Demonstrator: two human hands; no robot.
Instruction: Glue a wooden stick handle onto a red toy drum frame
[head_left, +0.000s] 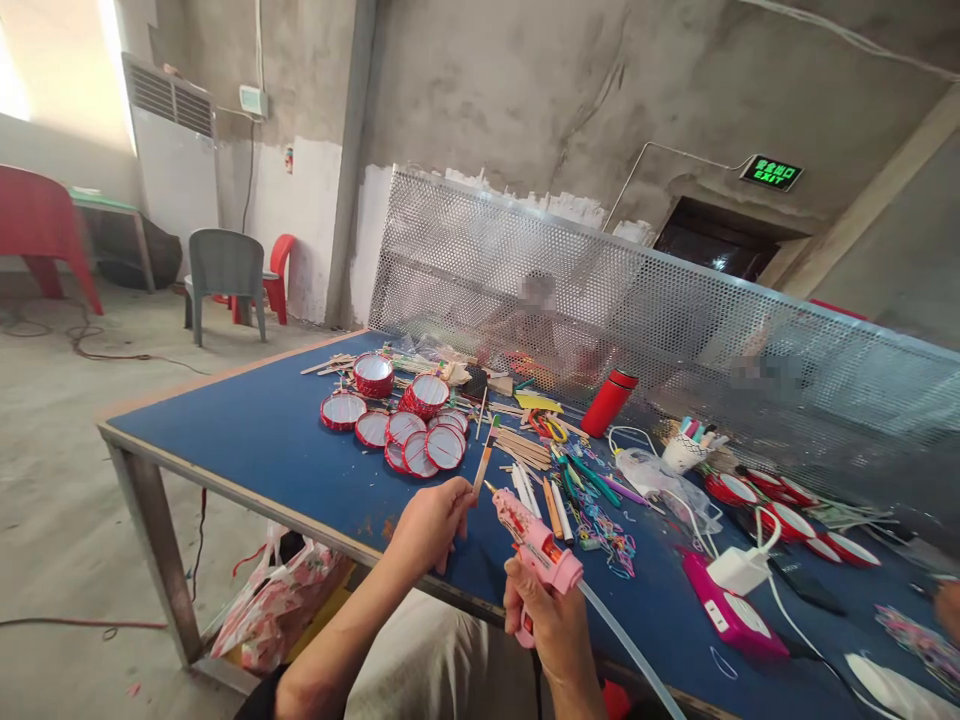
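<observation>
Left grip (429, 527) pinching wooden stick (483, 468), right grip (541, 618) clasping pink glue gun (534, 542), over blue table edge (300, 523)

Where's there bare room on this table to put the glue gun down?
The widest bare blue tabletop lies at the left, between the near table edge and the red-rimmed discs. Right of the pink glue gun, a smaller patch sits between the coloured loops and the pink power bank. Crowded: the discs and craft sticks.

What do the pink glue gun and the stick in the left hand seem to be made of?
The hot glue gun looks like glossy moulded plastic, with a smooth, rounded pink shell. The stick looks like matte tan wood, though its lower part looks orange, perhaps painted.
</observation>
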